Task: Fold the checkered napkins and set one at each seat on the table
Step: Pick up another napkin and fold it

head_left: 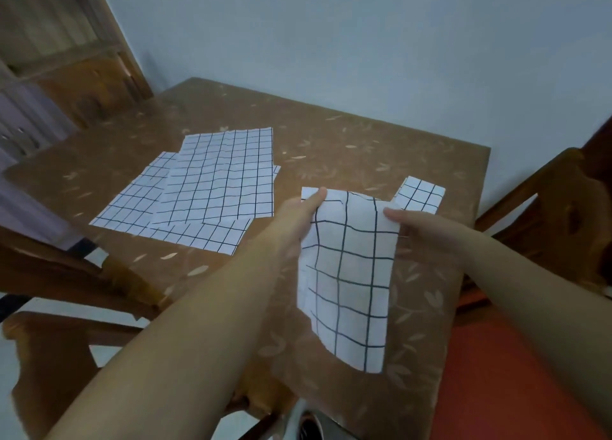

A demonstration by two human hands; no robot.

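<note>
A white napkin with a black grid (347,280) hangs above the near part of the table, held up by its top edge. My left hand (298,214) pinches the top left corner; my right hand (420,227) pinches the top right corner. The lower end of this napkin curls in the air. A small folded checkered napkin (420,194) lies flat near the table's right edge, just beyond my right hand. A loose pile of unfolded checkered napkins (205,188) lies spread on the table's left half.
The table (347,141) wears a brown cloth with a pale leaf print. Wooden chairs stand at the left (59,274) and right (563,208); a red seat (490,357) is at the near right. A wooden cabinet (66,59) stands at the back left.
</note>
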